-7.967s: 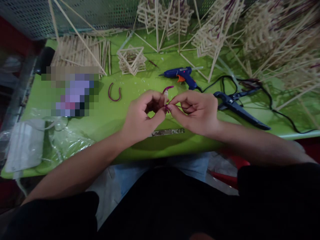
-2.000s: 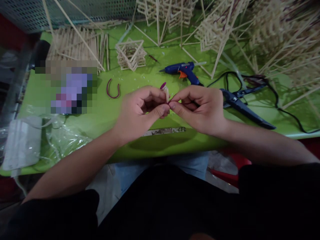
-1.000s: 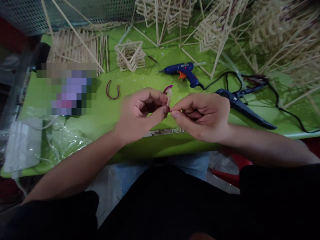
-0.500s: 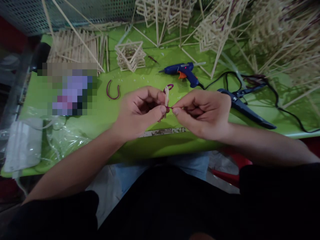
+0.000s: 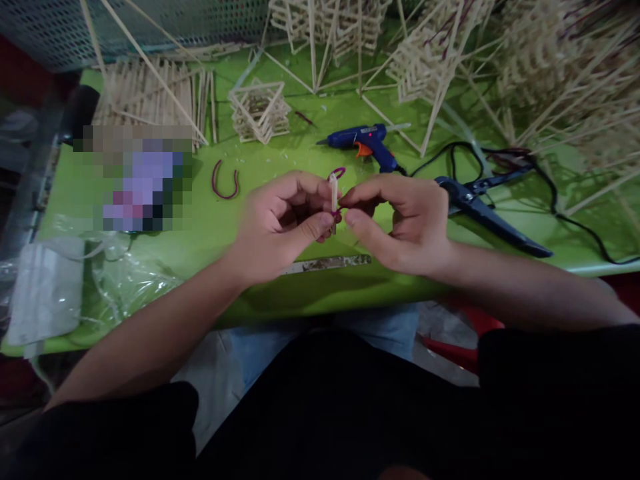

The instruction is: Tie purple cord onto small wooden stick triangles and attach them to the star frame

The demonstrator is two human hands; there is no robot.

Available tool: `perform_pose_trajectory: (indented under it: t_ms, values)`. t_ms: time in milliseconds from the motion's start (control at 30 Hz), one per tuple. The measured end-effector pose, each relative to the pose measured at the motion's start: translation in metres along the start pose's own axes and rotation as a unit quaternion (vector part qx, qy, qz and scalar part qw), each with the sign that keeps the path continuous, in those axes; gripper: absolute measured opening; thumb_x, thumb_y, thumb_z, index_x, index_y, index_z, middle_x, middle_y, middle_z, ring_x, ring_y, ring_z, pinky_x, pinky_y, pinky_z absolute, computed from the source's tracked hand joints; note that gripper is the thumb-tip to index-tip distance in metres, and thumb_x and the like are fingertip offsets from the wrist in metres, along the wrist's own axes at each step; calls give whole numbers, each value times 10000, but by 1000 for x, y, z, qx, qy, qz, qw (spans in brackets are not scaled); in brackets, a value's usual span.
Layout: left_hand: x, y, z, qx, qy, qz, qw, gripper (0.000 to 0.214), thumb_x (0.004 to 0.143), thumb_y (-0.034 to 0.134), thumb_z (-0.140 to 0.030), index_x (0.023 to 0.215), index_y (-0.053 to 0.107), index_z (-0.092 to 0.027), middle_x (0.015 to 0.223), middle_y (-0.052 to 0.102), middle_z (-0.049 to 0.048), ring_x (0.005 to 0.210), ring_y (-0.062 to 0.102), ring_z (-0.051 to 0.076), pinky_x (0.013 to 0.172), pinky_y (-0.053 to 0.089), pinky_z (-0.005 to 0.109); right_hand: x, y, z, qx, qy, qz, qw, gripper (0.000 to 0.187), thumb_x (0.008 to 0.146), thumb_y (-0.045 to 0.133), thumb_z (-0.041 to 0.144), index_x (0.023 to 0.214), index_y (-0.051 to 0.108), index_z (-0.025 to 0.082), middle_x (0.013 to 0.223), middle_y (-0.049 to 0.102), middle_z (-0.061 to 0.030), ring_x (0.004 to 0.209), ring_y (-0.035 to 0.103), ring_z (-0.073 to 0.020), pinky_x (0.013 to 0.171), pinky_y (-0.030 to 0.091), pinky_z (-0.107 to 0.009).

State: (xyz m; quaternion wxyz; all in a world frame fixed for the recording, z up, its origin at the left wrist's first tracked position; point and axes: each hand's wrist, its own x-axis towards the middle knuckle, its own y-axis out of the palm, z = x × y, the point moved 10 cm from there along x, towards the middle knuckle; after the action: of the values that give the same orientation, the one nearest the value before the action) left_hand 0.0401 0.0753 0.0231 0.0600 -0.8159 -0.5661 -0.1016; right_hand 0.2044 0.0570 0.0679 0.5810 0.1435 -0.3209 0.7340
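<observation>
A green table (image 5: 260,167) is crowded at the back with stick-built lattices. Above its near edge a short pale stick (image 5: 333,192) is pinched upright by the closed left hand (image 5: 280,223). A purple wire (image 5: 338,173), apparently looped about the stick though blur hides the detail, is gripped by the curled right hand (image 5: 400,223). A blue glue gun (image 5: 363,140) is seen just beyond.

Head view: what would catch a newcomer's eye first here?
At centre, the left hand holds a pale stick upright while the right hand pinches a purple strand against it, above the bright green table. Behind them lies a blue glue gun, with dark shears to its right and pale stick lattices heaped at far right.
</observation>
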Motion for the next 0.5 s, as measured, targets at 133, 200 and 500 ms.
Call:
perform_pose_trajectory:
  t_ms: [133, 200, 500]
  values:
    - [0, 0, 8, -11, -27, 11, 1000, 544, 919, 1029, -569, 1116, 609, -286, 941, 770, 8, 752, 760, 175, 638, 638, 321, 6, -16, -1, -37, -40, -42, 998, 188, 1094, 748, 290, 1256, 845, 293, 1006, 769, -66, 882, 689, -231, 791, 586, -414]
    - [-1, 2, 11, -22, -29, 22, 999, 580, 931, 1028, -521, 1089, 517, -297, 932, 774, -17, 727, 744, 160, 634, 630, 314, 11, -15, 3, -76, -88, -11, 993, 275, 1083, 761, 312, 1343, 849, 300, 1111, 755, -99, 1034, 710, -273, 880, 610, -449]
    - [-2, 3, 2, 7, -11, 27, 1000, 453, 932, 1021, -469, 1036, 628, -269, 952, 810, 24, 713, 758, 175, 637, 645, 344, 22, -11, -8, -207, -102, 76, 970, 137, 1083, 779, 400, 1105, 914, 392, 1307, 786, -82, 1205, 723, -364, 1195, 532, -656]
